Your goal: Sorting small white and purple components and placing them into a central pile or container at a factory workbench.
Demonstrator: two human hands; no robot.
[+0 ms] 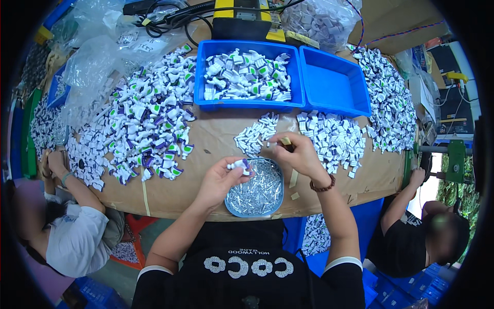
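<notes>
My left hand (218, 183) is closed on a small white and purple plastic toy figure part (239, 166), above the rim of a blue tray (227, 207) of small shiny metal pins (254, 190). My right hand (301, 157) is closed round a short tool with a brass-coloured end (286, 141); its other end is hidden in the palm. A tiny white piece (270, 144) shows at the right fingertips. Just beyond lies a small heap of slim white parts (253, 135), apart from the left hand.
A blue bin (200, 77) of toy parts and an empty blue bin (337, 80) stand ahead. Big heaps of white, purple and green parts (149, 118) lie left, with more white parts (332, 141) right. One person (77, 232) works at left, another (411, 226) at right.
</notes>
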